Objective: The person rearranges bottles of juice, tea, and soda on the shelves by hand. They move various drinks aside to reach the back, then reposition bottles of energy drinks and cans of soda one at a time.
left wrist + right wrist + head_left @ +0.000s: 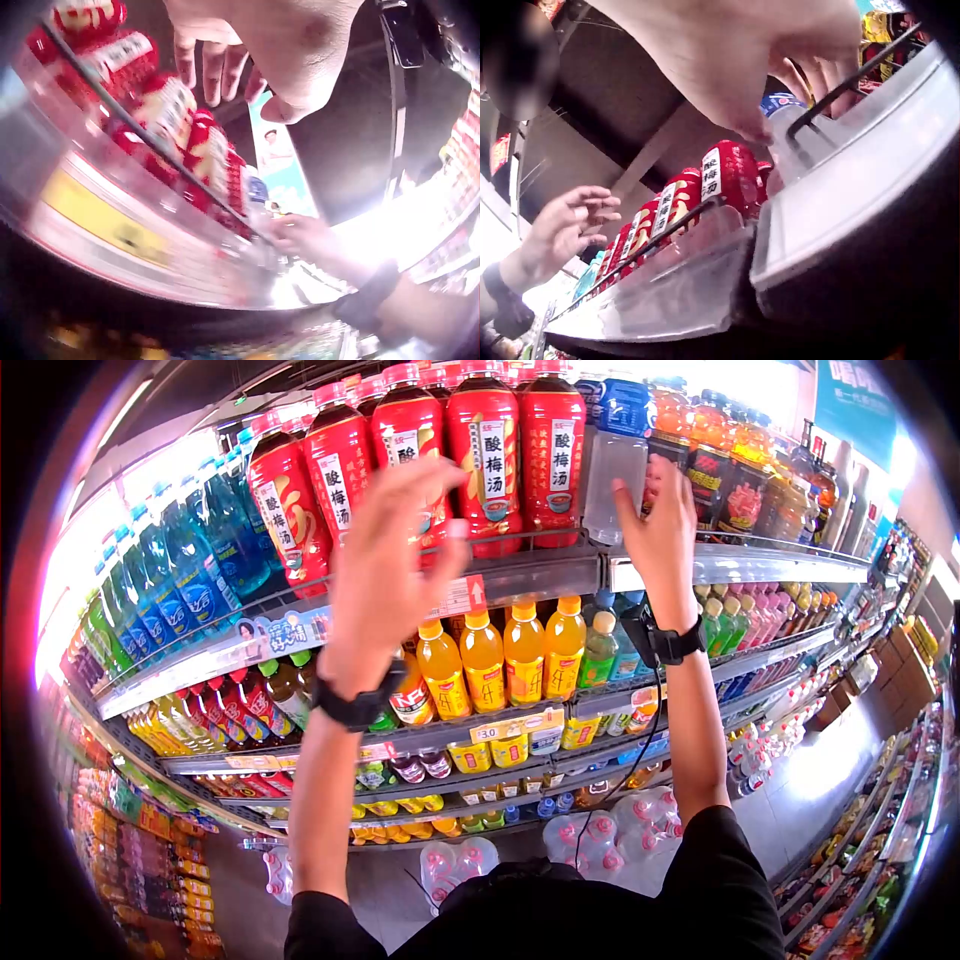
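My left hand [395,560], blurred by motion, is raised in front of the red-labelled plum drink bottles [490,470] on the top shelf. Its fingers are spread and hold nothing. The right hand [660,525] reaches up to the shelf edge beside a clear bottle with a blue label [612,480]. Its thumb overlaps the bottle's side in the head view, with the fingers extended to the right of it. Seen from the right wrist, the same clear bottle [784,120] shows between thumb and fingers, partly hidden behind the hand.
A thin wire rail [530,538] runs along the top shelf's front. Blue bottles [180,580] stand at left, dark-labelled drinks [745,480] at right. Orange-capped yellow bottles [483,660] fill the shelf below. Wrapped bottle packs [600,835] sit on the floor.
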Demonstrator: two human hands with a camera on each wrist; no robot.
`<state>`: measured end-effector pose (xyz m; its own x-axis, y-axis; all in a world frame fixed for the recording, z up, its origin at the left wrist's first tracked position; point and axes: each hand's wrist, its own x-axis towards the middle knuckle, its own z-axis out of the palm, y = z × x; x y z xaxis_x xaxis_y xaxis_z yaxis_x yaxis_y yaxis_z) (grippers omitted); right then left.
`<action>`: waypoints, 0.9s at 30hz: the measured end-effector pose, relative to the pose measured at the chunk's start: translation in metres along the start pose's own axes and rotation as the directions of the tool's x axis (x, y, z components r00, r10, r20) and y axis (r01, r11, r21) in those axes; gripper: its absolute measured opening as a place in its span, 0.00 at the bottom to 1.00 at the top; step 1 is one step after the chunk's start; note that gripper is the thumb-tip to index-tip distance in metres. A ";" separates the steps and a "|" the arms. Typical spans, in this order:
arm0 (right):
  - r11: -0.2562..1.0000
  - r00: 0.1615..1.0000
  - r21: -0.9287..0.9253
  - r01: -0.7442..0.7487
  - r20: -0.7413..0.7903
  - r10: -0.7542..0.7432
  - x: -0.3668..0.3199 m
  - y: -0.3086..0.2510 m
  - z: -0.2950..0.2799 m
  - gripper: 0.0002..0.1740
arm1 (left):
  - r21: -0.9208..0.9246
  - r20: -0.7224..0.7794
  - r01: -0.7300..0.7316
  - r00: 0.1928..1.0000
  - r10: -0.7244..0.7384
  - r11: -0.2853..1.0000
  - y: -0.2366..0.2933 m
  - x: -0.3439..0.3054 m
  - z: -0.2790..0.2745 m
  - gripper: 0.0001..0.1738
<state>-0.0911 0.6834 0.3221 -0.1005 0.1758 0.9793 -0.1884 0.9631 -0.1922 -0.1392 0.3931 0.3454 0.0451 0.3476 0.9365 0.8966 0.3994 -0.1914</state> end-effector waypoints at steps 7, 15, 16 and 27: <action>0.985 0.999 -0.172 -0.014 0.035 0.020 -0.007 -0.004 0.005 0.42 | -0.456 0.271 0.284 0.947 -0.173 0.844 0.053 0.051 0.100 0.27; 0.983 0.997 -0.175 -0.045 0.061 0.056 -0.008 -0.002 0.006 0.44 | -0.429 0.178 0.309 0.950 -0.257 0.849 0.072 0.041 0.161 0.47; 0.987 0.995 -0.148 -0.057 0.075 0.069 -0.008 -0.002 0.004 0.44 | -0.399 0.144 0.287 0.957 -0.250 0.871 0.073 0.041 0.164 0.47; 0.984 0.998 -0.174 0.038 -0.044 -0.046 -0.015 0.001 0.004 0.44 | -0.470 0.200 0.302 0.952 -0.234 0.829 0.072 0.039 0.150 0.45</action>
<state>-0.0940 0.6813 0.3070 -0.0483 0.1402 0.9889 -0.0192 0.9898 -0.1412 -0.1387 0.5632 0.3243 -0.2547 0.4070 0.8772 0.9642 0.0376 0.2625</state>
